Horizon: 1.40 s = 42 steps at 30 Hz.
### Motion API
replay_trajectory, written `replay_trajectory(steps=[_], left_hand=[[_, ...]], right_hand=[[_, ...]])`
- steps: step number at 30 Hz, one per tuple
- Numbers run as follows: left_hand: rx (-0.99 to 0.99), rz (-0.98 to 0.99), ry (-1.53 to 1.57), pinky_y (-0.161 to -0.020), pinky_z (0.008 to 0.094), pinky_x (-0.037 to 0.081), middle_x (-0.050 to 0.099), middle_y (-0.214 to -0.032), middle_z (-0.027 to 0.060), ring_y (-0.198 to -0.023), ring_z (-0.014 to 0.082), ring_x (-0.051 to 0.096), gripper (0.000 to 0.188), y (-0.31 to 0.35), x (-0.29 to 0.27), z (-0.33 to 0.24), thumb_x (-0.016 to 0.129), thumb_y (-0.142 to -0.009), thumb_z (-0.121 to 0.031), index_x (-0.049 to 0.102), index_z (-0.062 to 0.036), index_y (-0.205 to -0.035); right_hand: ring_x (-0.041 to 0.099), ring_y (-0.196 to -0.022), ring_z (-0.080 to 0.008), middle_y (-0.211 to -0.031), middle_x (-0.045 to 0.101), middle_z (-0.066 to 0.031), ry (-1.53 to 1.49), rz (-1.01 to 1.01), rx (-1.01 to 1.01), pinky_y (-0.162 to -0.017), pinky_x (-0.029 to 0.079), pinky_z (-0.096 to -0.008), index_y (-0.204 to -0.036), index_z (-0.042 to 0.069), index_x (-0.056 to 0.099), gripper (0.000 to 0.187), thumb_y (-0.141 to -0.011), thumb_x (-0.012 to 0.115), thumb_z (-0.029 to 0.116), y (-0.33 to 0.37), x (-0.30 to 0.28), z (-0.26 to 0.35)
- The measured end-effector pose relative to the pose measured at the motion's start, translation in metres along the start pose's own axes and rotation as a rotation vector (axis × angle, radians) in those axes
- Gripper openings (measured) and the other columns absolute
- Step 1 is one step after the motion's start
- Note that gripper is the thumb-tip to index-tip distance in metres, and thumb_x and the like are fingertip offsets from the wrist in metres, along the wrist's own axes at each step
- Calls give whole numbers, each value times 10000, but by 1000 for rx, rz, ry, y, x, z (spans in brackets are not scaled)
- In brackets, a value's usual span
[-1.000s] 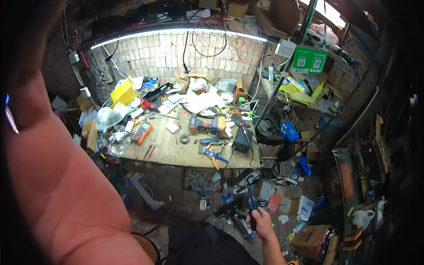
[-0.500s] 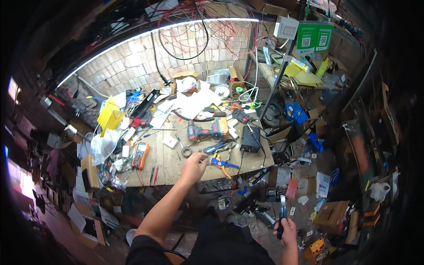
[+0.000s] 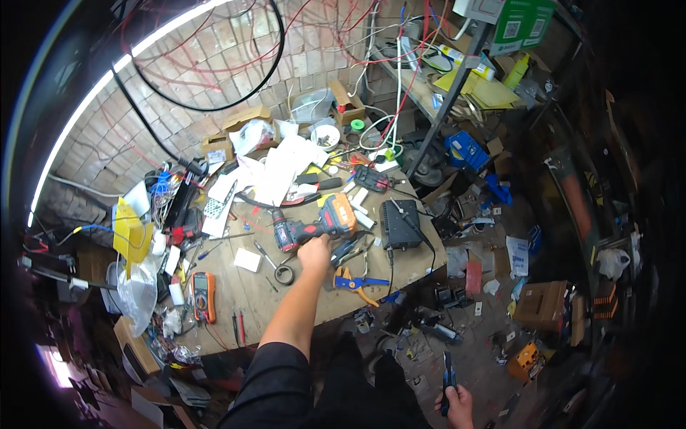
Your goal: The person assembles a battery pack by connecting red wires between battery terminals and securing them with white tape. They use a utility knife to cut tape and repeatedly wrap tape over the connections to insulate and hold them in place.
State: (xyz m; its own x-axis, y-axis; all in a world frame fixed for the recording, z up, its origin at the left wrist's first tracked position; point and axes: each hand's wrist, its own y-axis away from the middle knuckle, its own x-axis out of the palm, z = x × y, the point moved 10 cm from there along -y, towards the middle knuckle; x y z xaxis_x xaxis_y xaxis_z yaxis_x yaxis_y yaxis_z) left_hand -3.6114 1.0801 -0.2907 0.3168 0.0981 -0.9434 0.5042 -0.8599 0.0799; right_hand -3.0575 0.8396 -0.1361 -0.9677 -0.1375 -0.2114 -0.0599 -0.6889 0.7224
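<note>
My left hand (image 3: 314,252) reaches over the wooden workbench, its fingertips at the near edge of a cordless drill (image 3: 304,230) with an orange battery. The drill lies on its side; whether my fingers grip it is hidden. Low on the right, my right hand (image 3: 458,406) is closed around a slim blue and black utility knife (image 3: 448,379), pointing up and away from me. Beside my left hand lie a blue-handled tool (image 3: 347,250), a blue and orange wire stripper (image 3: 355,282) and a roll of dark tape (image 3: 284,274).
An orange multimeter (image 3: 204,297) lies on the bench's left, with a white square piece (image 3: 247,260) closer in. A black box-shaped unit (image 3: 401,224) with cables sits at the right edge. White papers (image 3: 282,171) cover the back. Cardboard boxes (image 3: 541,305) and scraps crowd the floor.
My view has moved closer and tilted. My left hand has gone farther over the bench, up to the drill. My right hand, still holding the utility knife, sits lower in view.
</note>
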Motion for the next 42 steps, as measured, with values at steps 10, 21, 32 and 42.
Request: replay_trajectory(steps=[10, 21, 32, 42], left_hand=[[-149, 242, 850, -788, 391, 579, 701, -1033, 131, -919, 267, 731, 227, 40, -77, 29, 576, -1116, -300, 649, -88, -1152], [-87, 1268, 1998, -876, 424, 508, 598, -1021, 51, -974, 278, 639, 301, 253, -109, -250, 594, -1092, -429, 583, -131, -1137], [-172, 1920, 1547, -833, 402, 513, 659, -1060, 58, -887, 232, 645, 215, 513, -44, -470, 481, -1119, -269, 593, -111, -1213], [1036, 1462, 813, -1036, 354, 543, 571, -1465, 100, -1322, 211, 571, 654, 713, -13, -634, 788, -980, -104, 509, -31, -1567]], right_hand=[[654, -592, -181, -775, 687, -100, -222, -90, -158, -548, 538, -316, -1098, 9, 628, 235, -1093, 620, 243, 9, -12, 27], [653, -649, -180, -812, 675, -72, -636, -31, -430, -619, 531, -325, -1087, 30, 629, 202, -974, 761, 132, -8, -46, 103], [643, -831, -82, -936, 696, 13, -942, -187, -708, -759, 524, -262, -1086, 52, 683, 229, -926, 841, 95, 77, -221, 27], [620, -827, -51, -914, 666, 43, -734, -567, -690, -742, 531, -265, -1051, 64, 678, 209, -914, 831, 98, 213, -415, -136]])
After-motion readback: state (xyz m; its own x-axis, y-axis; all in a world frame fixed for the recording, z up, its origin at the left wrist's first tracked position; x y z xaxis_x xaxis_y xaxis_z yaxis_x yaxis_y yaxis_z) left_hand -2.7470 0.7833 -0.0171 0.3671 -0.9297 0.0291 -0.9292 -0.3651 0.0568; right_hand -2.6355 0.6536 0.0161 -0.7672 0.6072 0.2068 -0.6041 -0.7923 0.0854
